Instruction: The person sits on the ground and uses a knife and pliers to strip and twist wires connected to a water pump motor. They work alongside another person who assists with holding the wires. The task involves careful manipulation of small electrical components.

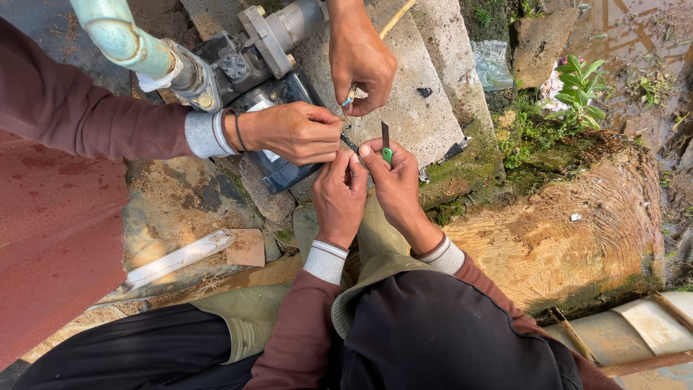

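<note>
A thin dark wire [349,141] sits at frame centre, just beside the blue-grey pump [278,137]. The left hand [339,195] pinches it with curled fingers. The right hand [393,180] is closed around a small green-handled blade [386,144], its dark tip upright

White label [268,153] on dark blue pump body [285,144], mostly hidden under co-worker's hand; only slivers show, one pale corner above wrist, one below knuckles. Rectangular by look of edges, print too small to tell. Clear crumpled plastic bag [492,63] lying on ground past concrete block [422,87], near green weeds, greyish and see-through. Flat tan cardboard scrap [247,248] on stone slab left of knee, squarish, blank face. No signs, no screens.
</note>
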